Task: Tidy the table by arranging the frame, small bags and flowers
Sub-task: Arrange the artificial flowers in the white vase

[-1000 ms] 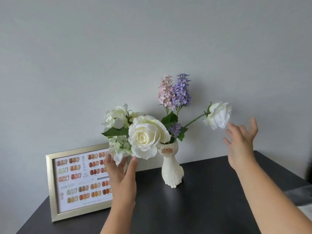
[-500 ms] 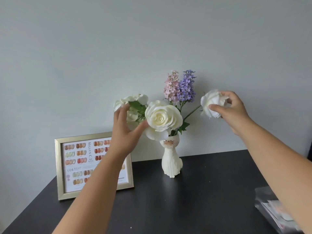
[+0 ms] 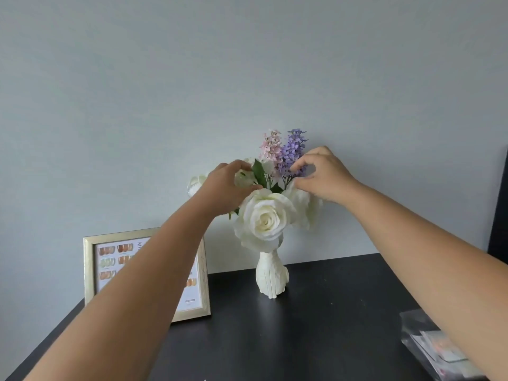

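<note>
A white cat-shaped vase (image 3: 270, 279) stands on the black table (image 3: 316, 325) against the wall. It holds a large white rose (image 3: 262, 220), smaller white flowers (image 3: 196, 182), a pink sprig (image 3: 270, 147) and a purple sprig (image 3: 294, 149). My left hand (image 3: 226, 185) grips the white blooms and leaves just left of the sprigs. My right hand (image 3: 324, 174) pinches the purple sprig's stem, resting on another white rose (image 3: 305, 207). A gold picture frame (image 3: 90, 270) stands at the left, partly hidden by my left forearm. Clear small bags (image 3: 428, 345) lie at the right edge.
A grey wall rises right behind the table. A dark vertical edge (image 3: 499, 204) shows at the far right. Bare black tabletop lies in front of the vase, between my arms.
Both hands have come inward onto the bouquet. The right-hand rose, held out to the side before, now sits close beside the big rose. The view has shifted nearer.
</note>
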`<action>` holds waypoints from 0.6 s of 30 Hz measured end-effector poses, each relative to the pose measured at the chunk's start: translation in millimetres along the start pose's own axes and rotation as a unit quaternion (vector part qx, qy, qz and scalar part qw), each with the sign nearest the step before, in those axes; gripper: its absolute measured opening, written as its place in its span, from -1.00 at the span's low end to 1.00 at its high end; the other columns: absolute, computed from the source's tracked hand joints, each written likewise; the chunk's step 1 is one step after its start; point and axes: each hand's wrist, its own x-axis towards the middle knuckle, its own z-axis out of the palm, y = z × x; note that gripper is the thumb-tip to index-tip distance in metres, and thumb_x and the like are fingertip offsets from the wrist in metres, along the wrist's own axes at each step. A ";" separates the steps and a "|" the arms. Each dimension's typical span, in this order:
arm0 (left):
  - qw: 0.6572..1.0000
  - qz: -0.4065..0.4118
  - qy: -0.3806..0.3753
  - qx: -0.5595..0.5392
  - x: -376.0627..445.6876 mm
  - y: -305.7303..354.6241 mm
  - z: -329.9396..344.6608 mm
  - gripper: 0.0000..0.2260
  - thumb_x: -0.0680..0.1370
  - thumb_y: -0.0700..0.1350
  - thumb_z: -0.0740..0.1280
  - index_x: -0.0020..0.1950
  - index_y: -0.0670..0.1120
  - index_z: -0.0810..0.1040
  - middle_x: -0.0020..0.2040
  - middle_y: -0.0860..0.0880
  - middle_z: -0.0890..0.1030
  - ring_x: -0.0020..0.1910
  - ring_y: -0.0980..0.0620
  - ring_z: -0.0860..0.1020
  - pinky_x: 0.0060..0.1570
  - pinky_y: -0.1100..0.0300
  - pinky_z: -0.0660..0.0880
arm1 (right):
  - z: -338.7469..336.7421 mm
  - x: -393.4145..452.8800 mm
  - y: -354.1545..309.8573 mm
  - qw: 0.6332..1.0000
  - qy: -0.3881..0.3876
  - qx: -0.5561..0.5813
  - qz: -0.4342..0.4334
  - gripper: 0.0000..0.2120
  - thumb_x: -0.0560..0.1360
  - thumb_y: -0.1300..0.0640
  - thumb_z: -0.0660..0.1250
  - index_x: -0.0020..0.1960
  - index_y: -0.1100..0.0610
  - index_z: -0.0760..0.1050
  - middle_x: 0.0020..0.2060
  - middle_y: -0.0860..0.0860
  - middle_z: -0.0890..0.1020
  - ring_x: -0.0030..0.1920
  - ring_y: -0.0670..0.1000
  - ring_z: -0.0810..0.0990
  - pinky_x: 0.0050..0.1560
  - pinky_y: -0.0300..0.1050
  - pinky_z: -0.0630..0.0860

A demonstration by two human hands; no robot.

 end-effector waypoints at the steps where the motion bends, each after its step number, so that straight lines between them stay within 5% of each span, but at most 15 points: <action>1: 1.000 0.006 -0.002 0.008 -2.7 -0.1 4.1 -0.52 0.44 0.13 0.49 0.31 0.07 0.50 0.19 -0.09 0.53 0.01 -0.01 0.46 0.02 0.19 0.33 | 2.8 0.3 -0.1 1.000 -0.017 -0.010 0.004 -0.79 0.35 0.17 0.44 -0.04 -0.04 0.61 0.09 -0.01 0.42 -0.07 0.04 0.54 -0.03 -0.17 0.46; 3: 0.999 0.020 -0.019 0.018 -9.8 -2.3 13.8 -0.52 0.45 0.08 0.49 0.34 0.03 0.50 0.17 -0.13 0.52 0.00 -0.04 0.47 0.03 0.22 0.30 | 9.3 -3.2 2.3 0.998 -0.055 -0.011 0.021 -0.81 0.38 0.20 0.41 -0.05 -0.03 0.61 0.04 0.01 0.54 -0.11 0.05 0.60 -0.19 -0.19 0.50; 5: 0.998 0.036 -0.050 0.026 -15.7 -7.9 24.8 -0.52 0.47 -0.03 0.47 0.38 0.01 0.49 0.20 -0.17 0.52 0.15 -0.11 0.48 0.03 0.27 0.26 | 19.1 -10.6 8.5 0.997 -0.069 0.001 0.034 -0.81 0.40 0.24 0.37 -0.06 0.01 0.64 -0.03 0.04 0.63 -0.12 0.03 0.62 -0.14 -0.17 0.55; 8: 0.997 0.030 -0.070 0.018 -17.1 -18.1 37.3 -0.55 0.54 -0.13 0.37 0.43 0.02 0.45 0.30 -0.16 0.50 0.29 -0.10 0.42 0.11 0.30 0.25 | 32.2 -22.2 18.8 0.999 -0.003 0.031 0.025 -0.83 0.39 0.25 0.37 -0.16 0.00 0.64 -0.09 0.04 0.62 -0.13 0.01 0.57 -0.08 -0.21 0.44; 11: 0.995 0.031 -0.088 0.027 -18.5 -28.0 43.2 -0.52 0.54 -0.10 0.38 0.46 0.06 0.43 0.33 -0.11 0.49 0.22 -0.04 0.41 0.23 0.20 0.35 | 38.3 -31.0 32.1 0.998 0.039 0.038 0.036 -0.77 0.42 0.15 0.40 0.07 0.00 0.59 0.06 0.03 0.54 -0.01 -0.03 0.50 0.02 -0.22 0.34; 14: 0.996 0.033 -0.064 0.048 -22.1 -38.7 43.7 -0.48 0.51 0.00 0.41 0.46 0.11 0.42 0.35 -0.06 0.48 0.28 -0.04 0.41 0.27 0.08 0.41 | 43.6 -45.7 42.2 0.991 0.031 0.108 0.080 -0.58 0.43 0.02 0.42 0.26 -0.02 0.45 0.14 0.02 0.50 0.05 -0.03 0.55 0.06 -0.12 0.48; 18: 0.982 0.160 -0.009 0.102 -28.3 -38.8 49.0 -0.62 0.52 -0.05 0.39 0.32 -0.10 0.59 0.32 -0.14 0.58 0.49 -0.26 0.27 0.38 -0.02 0.34 | 54.8 -64.8 40.3 0.976 0.024 0.201 0.074 -0.55 0.40 0.08 0.46 0.19 -0.17 0.37 0.08 -0.06 0.56 -0.04 -0.10 0.61 -0.12 -0.07 0.61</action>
